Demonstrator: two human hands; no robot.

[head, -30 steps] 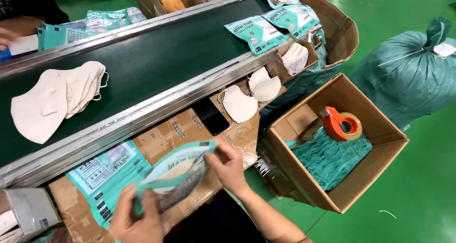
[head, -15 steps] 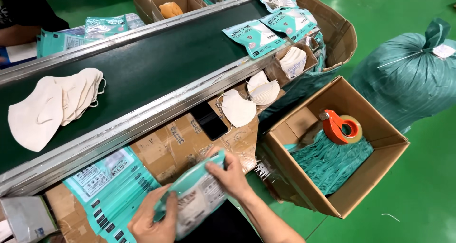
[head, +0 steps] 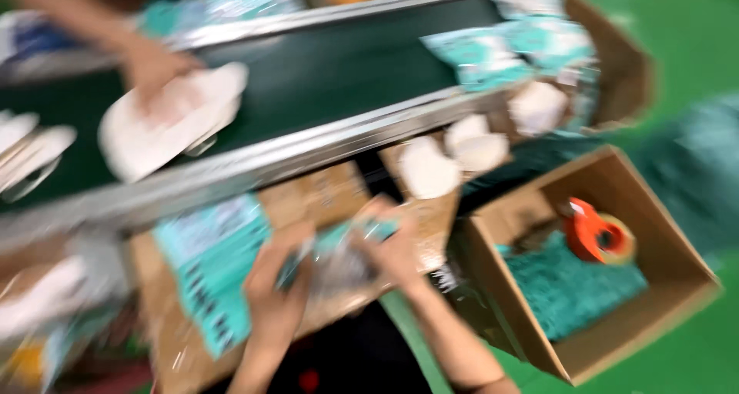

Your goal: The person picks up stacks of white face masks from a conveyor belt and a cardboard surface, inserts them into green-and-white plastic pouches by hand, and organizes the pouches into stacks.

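Blurred frame. Your left hand [head: 275, 290] and right hand [head: 392, 248] both pinch a glossy teal-and-clear plastic pouch [head: 339, 259] between them, over the brown cardboard sheet [head: 323, 197]. Just left lies a flat teal packet [head: 212, 263]. Open cardboard box [head: 654, 240] sits at right.

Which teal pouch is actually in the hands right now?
The pouch gripped between the left hand and right hand at bottom centre. The stack lies on cardboard to its left; others sit up by the belt's far end.
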